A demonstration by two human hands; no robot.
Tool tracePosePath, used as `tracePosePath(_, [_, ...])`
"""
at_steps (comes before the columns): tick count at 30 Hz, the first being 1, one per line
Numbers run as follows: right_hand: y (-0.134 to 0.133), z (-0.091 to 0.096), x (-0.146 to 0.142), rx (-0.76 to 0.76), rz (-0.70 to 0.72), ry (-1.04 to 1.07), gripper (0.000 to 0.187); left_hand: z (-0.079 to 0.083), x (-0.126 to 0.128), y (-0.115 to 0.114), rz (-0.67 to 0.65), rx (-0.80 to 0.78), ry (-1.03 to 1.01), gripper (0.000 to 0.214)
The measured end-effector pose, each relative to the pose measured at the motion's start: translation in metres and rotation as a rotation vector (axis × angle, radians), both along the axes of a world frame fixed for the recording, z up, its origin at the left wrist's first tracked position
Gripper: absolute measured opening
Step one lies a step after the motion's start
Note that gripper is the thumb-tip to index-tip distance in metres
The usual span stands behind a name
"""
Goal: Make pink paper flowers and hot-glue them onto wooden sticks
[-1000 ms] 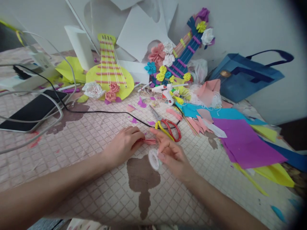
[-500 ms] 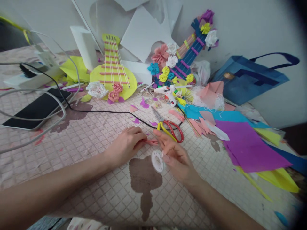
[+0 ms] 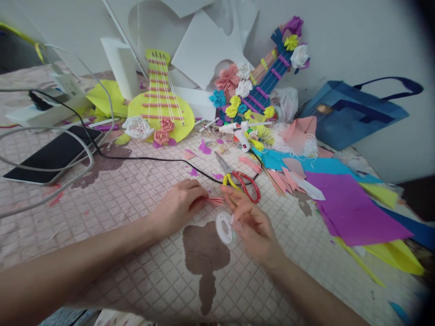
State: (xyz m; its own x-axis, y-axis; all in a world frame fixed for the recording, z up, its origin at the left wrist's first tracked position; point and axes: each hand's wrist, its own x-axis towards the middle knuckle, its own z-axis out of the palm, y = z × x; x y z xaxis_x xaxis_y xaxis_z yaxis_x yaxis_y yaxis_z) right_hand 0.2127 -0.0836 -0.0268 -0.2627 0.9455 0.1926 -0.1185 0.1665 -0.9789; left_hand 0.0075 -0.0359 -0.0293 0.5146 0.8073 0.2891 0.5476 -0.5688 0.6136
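Note:
My left hand (image 3: 178, 204) rests on the quilted pink cloth (image 3: 136, 199), its fingers pinched on one end of a thin pink paper strip (image 3: 213, 199). My right hand (image 3: 249, 222) meets it from the right, fingers on the strip's other end, and it also holds a small white tape roll (image 3: 224, 228) against the palm. Red and yellow scissors (image 3: 243, 183) lie just behind both hands.
A yellow paper guitar (image 3: 159, 104) and a blue flower-covered guitar (image 3: 258, 86) lean at the back. A white glue gun (image 3: 239, 131), coloured paper sheets (image 3: 353, 206), a blue bag (image 3: 353, 111), a black phone (image 3: 50, 156), cables (image 3: 136, 158) and white foam board pieces (image 3: 204, 45) surround the hands.
My right hand has shifted slightly down and right with the tape roll. The view has drifted a little left, and my left hand keeps its pinch on the strip.

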Motion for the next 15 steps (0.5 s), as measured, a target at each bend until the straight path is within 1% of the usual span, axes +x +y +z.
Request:
tracePosePath(2, [0.001,0.008,0.002,0.026,0.002,-0.088,0.004,0.006,-0.001,0.001,0.030,-0.077,-0.042,0.013])
tracePosePath(5, [0.004,0.023,0.000,0.070,0.030,-0.264,0.004,0.016,-0.004,0.005,0.082,-0.253,-0.127,0.013])
tracePosePath(7, [0.009,0.032,-0.004,0.093,0.045,-0.392,0.004,0.022,-0.006,0.008,0.080,-0.357,-0.193,0.014])
tracePosePath(9, [0.015,0.037,-0.010,0.123,0.048,-0.487,0.005,0.027,-0.009,0.010,0.053,-0.425,-0.254,0.018])
tracePosePath(12, [0.026,0.039,-0.020,0.171,0.032,-0.522,0.006,0.032,-0.013,0.012,0.022,-0.479,-0.314,0.021])
tracePosePath(15, [0.032,0.038,-0.027,0.189,0.018,-0.521,0.007,0.035,-0.014,0.011,0.018,-0.496,-0.344,0.020])
